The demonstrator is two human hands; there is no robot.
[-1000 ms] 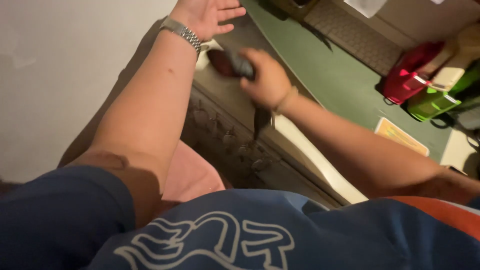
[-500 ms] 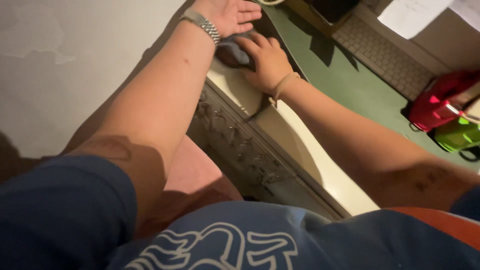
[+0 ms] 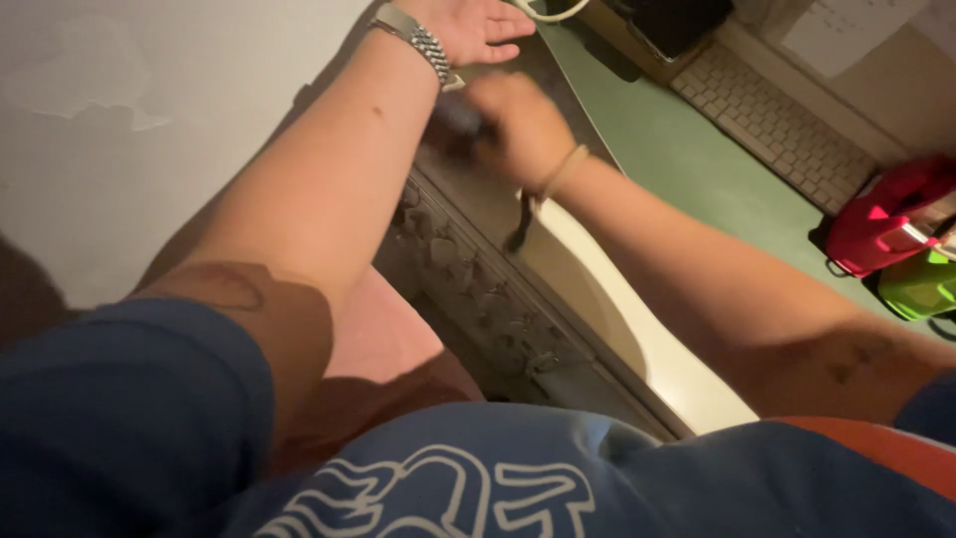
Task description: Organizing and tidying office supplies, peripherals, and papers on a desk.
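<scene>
My right hand (image 3: pixel 516 128) is closed on a dark grey cloth (image 3: pixel 460 118) and presses it on the cream desk top (image 3: pixel 597 289) near its left end; the hand is blurred. A dark strip of the cloth hangs below the wrist over the desk's edge. My left hand (image 3: pixel 476 24) is held palm up, fingers apart and empty, just past the desk's left corner, with a metal watch (image 3: pixel 418 40) on its wrist.
A green mat (image 3: pixel 687 159) covers the desk, with a pale keyboard (image 3: pixel 787 125) at the back. A red container (image 3: pixel 881 219) and a green one (image 3: pixel 921 284) stand at the right. The desk's front (image 3: pixel 478 289) is carved. A pink seat (image 3: pixel 383 344) shows below.
My right hand has slid the cloth a short way along the desk's left end and now looks blurred. My left hand stays palm up at the corner.
</scene>
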